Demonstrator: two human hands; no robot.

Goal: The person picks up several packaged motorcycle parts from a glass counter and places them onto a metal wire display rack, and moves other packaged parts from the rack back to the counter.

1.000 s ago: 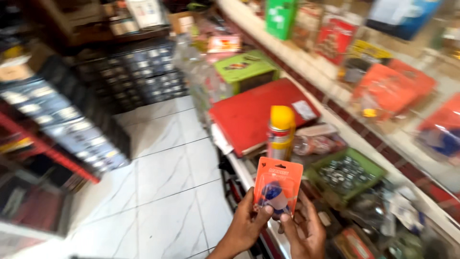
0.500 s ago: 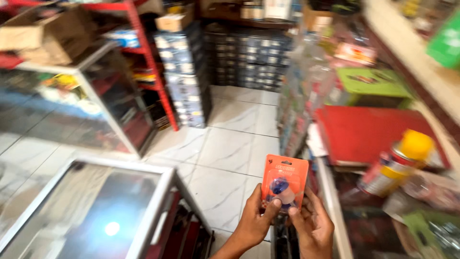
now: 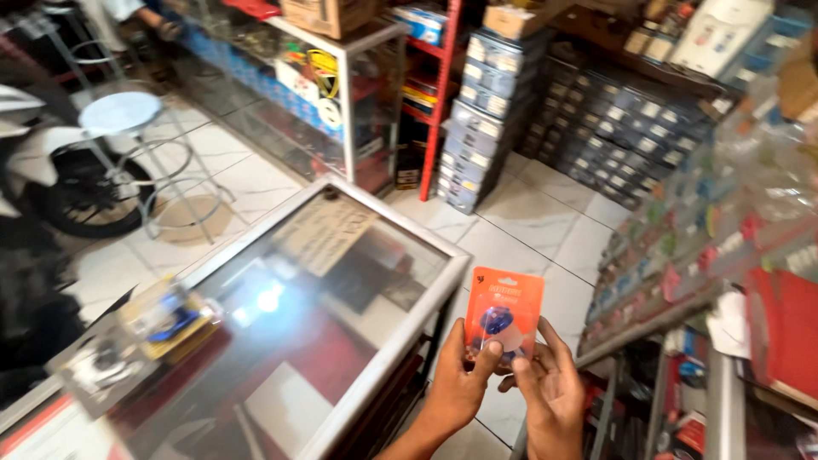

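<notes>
Shop: tiled floor (image 3: 545,221), glass-topped display desk (image 3: 341,281) at left-centre, stacked grey boxes (image 3: 486,128) by a red shelf post, white stool (image 3: 119,115) far left, shelf rack (image 3: 682,255) w/ small bagged goods at right.
Item: orange blister card (image 3: 503,313) w/ clear bubble over a blue-and-white part; held up in the air btwn desk edge and rack, above the floor, touching neither.
Handling (est.): light, thin card, bends easily; bubble prob. dents if squeezed, plastic face a bit slick. Best grip: card's lower edge or sides, not the bubble.
Left hand (image 3: 456,388): forearm rises from bottom of frame, thumb on front lower-left of card, other fingers behind – pinching it.
Right hand (image 3: 554,392): palm toward camera, fingers curled round lower-right edge, thumb near the bubble's base – also gripping.
Card pose: upright, slight tilt, face to camera.
</notes>
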